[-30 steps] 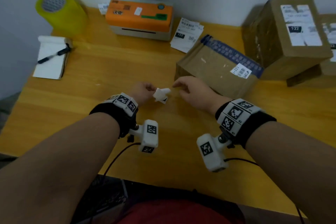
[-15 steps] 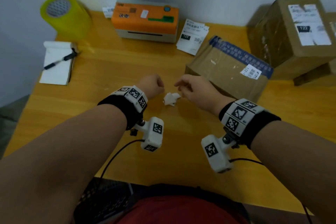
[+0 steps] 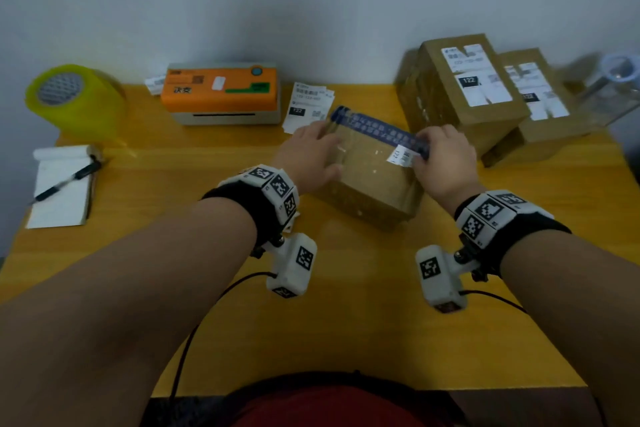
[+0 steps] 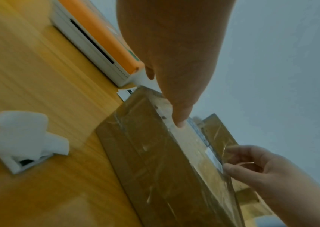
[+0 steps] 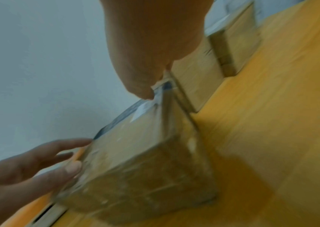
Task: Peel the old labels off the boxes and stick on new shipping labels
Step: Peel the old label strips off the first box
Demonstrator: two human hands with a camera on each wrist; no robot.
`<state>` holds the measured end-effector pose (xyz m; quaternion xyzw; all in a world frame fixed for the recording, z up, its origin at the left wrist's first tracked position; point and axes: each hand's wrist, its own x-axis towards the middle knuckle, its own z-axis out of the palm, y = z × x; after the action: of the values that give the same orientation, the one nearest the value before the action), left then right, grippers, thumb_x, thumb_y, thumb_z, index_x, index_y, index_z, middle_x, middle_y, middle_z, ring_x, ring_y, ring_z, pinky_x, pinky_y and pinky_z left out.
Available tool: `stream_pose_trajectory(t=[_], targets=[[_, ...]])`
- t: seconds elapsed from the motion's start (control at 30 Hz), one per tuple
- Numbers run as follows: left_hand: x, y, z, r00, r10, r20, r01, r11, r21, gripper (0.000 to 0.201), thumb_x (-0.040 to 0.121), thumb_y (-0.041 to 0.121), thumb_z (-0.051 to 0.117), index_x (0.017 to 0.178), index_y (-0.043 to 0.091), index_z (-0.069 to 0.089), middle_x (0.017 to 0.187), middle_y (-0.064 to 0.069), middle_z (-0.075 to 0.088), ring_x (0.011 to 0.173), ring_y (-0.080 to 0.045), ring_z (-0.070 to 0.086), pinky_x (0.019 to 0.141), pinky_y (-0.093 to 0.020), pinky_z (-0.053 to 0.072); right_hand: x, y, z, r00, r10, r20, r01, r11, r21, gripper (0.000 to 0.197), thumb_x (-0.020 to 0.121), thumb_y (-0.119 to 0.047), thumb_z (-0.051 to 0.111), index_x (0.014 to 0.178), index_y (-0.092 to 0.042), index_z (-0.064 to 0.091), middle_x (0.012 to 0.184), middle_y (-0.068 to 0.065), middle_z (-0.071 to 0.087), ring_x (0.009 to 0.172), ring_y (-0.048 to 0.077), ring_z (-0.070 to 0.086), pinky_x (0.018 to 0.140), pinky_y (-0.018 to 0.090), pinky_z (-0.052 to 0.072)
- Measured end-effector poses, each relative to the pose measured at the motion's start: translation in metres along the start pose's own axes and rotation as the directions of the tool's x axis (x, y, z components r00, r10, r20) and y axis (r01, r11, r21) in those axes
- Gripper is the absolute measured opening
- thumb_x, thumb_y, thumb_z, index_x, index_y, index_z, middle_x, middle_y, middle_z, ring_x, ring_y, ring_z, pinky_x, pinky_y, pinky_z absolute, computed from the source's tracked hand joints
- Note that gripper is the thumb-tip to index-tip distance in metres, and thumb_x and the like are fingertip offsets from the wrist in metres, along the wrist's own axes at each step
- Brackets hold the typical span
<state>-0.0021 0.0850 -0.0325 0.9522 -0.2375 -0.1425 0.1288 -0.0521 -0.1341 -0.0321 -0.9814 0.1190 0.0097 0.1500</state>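
Observation:
A brown tape-wrapped box with a blue tape strip lies mid-table. My left hand rests with straight fingers over its left end. My right hand grips the box's right end, and its thumb touches a small white remnant of the old label. A crumpled peeled label lies on the table near the box, seen only in the left wrist view. A small pile of new labels sits behind the box.
An orange label printer stands at the back. Two labelled boxes are stacked at the right, with a clear container beyond them. A yellow tape roll and a notepad with a pen are at the left.
Both hands let go of the crumpled label, which dropped onto the table. They then reached forward and took the box at its two ends.

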Motion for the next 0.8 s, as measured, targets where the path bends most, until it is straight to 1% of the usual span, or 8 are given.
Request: stream_pose_trajectory(t=[0.1, 0.17, 0.27, 0.43, 0.53, 0.6, 0.7, 0.8], targets=[[0.013, 0.012, 0.008, 0.993, 0.074, 0.09, -0.084, 0.99, 0.116, 0.063, 0.091, 0.051, 0.046, 0.146, 0.028, 0.027, 0.158, -0.003, 0.012, 0.144, -0.027, 0.015, 0.117, -0.044, 0.018, -0.004, 0.016, 0.001, 0.998, -0.019, 0.06, 0.004, 0.971, 0.239, 0.045, 0.086, -0.009, 0.06, 0.129, -0.015, 0.048, 0.12, 0.006, 0.057, 0.114, 0.026, 0.051, 0.099, 0.044, 0.044], [0.019, 0.017, 0.013, 0.988, 0.064, 0.139, -0.086, 0.983, 0.162, 0.066, 0.092, 0.056, 0.04, 0.149, 0.03, 0.019, 0.159, -0.004, 0.009, 0.145, -0.028, 0.01, 0.118, -0.045, 0.012, -0.005, 0.019, 0.001, 0.997, -0.032, 0.076, 0.008, 0.954, 0.299, 0.048, 0.087, -0.007, 0.06, 0.132, -0.016, 0.045, 0.116, 0.003, 0.057, 0.114, 0.025, 0.051, 0.099, 0.042, 0.045], [0.023, 0.022, 0.017, 0.986, 0.02, 0.168, -0.05, 0.983, 0.179, 0.067, 0.092, 0.06, 0.036, 0.149, 0.034, 0.013, 0.16, -0.004, 0.004, 0.146, -0.027, 0.005, 0.118, -0.046, 0.005, -0.003, 0.016, -0.001, 0.993, -0.061, 0.096, 0.029, 0.953, 0.301, 0.05, 0.087, -0.004, 0.058, 0.134, -0.015, 0.044, 0.109, 0.001, 0.059, 0.11, 0.023, 0.054, 0.096, 0.039, 0.047], [0.022, 0.021, 0.019, 0.986, 0.008, 0.169, -0.036, 0.986, 0.164, 0.067, 0.092, 0.061, 0.034, 0.149, 0.036, 0.01, 0.16, -0.002, 0.0, 0.147, -0.025, 0.001, 0.117, -0.045, 0.001, 0.006, 0.007, -0.002, 0.993, -0.007, 0.114, -0.024, 0.964, 0.264, 0.043, 0.088, -0.003, 0.057, 0.13, -0.007, 0.047, 0.114, 0.01, 0.063, 0.107, 0.026, 0.058, 0.092, 0.039, 0.05], [0.021, 0.02, 0.021, 0.986, 0.002, 0.166, -0.03, 0.986, 0.166, 0.066, 0.092, 0.061, 0.033, 0.149, 0.037, 0.009, 0.16, -0.001, -0.001, 0.147, -0.025, 0.0, 0.117, -0.044, -0.001, 0.009, 0.003, 0.001, 0.992, 0.021, 0.125, -0.049, 0.972, 0.232, 0.036, 0.09, -0.006, 0.057, 0.125, -0.005, 0.05, 0.113, 0.012, 0.062, 0.105, 0.027, 0.058, 0.09, 0.038, 0.05], [0.02, 0.02, 0.022, 0.986, -0.002, 0.166, -0.026, 0.985, 0.168, 0.066, 0.092, 0.061, 0.032, 0.149, 0.038, 0.008, 0.16, -0.001, -0.002, 0.147, -0.024, -0.001, 0.117, -0.043, -0.002, 0.01, 0.005, 0.004, 0.991, 0.039, 0.124, -0.069, 0.965, 0.252, 0.031, 0.09, -0.007, 0.057, 0.121, -0.006, 0.053, 0.111, 0.011, 0.062, 0.103, 0.024, 0.058, 0.087, 0.034, 0.051], [0.019, 0.019, 0.023, 0.985, -0.008, 0.171, -0.021, 0.986, 0.167, 0.066, 0.092, 0.061, 0.032, 0.149, 0.038, 0.008, 0.16, -0.001, -0.002, 0.147, -0.024, -0.001, 0.117, -0.042, -0.002, 0.015, 0.008, 0.006, 0.986, 0.078, 0.148, -0.123, 0.937, 0.327, 0.023, 0.089, -0.007, 0.059, 0.112, -0.007, 0.058, 0.103, 0.007, 0.062, 0.093, 0.017, 0.058, 0.077, 0.023, 0.046], [0.02, 0.02, 0.02, 0.984, -0.011, 0.177, -0.018, 0.987, 0.162, 0.067, 0.091, 0.061, 0.034, 0.149, 0.038, 0.009, 0.16, -0.001, -0.001, 0.147, -0.024, -0.001, 0.118, -0.043, -0.001, 0.021, 0.01, 0.005, 0.983, 0.079, 0.164, -0.133, 0.927, 0.35, 0.016, 0.089, -0.006, 0.059, 0.104, -0.01, 0.058, 0.104, 0.008, 0.062, 0.087, 0.015, 0.056, 0.072, 0.022, 0.043]])
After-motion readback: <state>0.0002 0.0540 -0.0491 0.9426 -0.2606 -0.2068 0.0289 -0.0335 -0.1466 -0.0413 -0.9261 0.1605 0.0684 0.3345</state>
